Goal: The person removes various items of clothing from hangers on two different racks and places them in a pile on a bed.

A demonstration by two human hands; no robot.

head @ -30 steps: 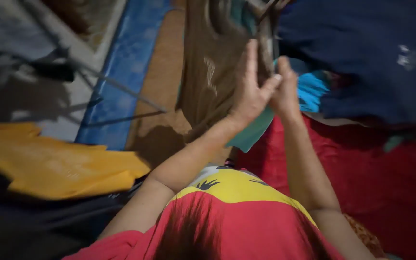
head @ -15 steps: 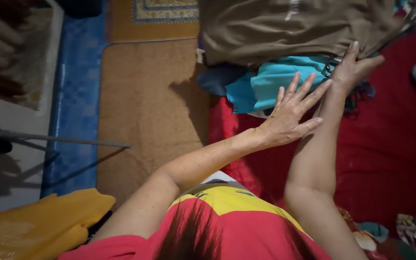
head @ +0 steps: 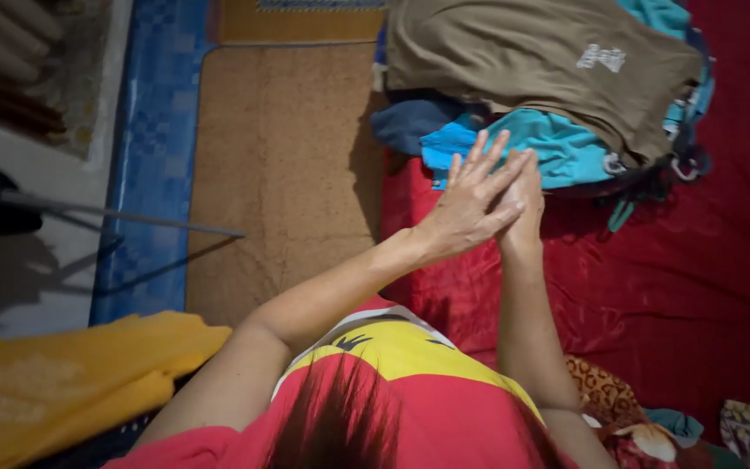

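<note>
A red sheet (head: 679,260) spreads beside a brown mat (head: 288,165); on the sheet sits a pile of clothes, brown shirt (head: 531,61) over teal cloth (head: 557,148); my left hand (head: 470,204), fingers spread, presses against my right hand (head: 523,213), both empty, just short of the pile.

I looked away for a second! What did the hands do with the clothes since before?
The right hand let go of the brown shirt, now lying on the pile over the turquoise garment, and drew back. The left hand pressed against it, palm to palm, both empty. The red cloth and yellow garment stayed put.
</note>
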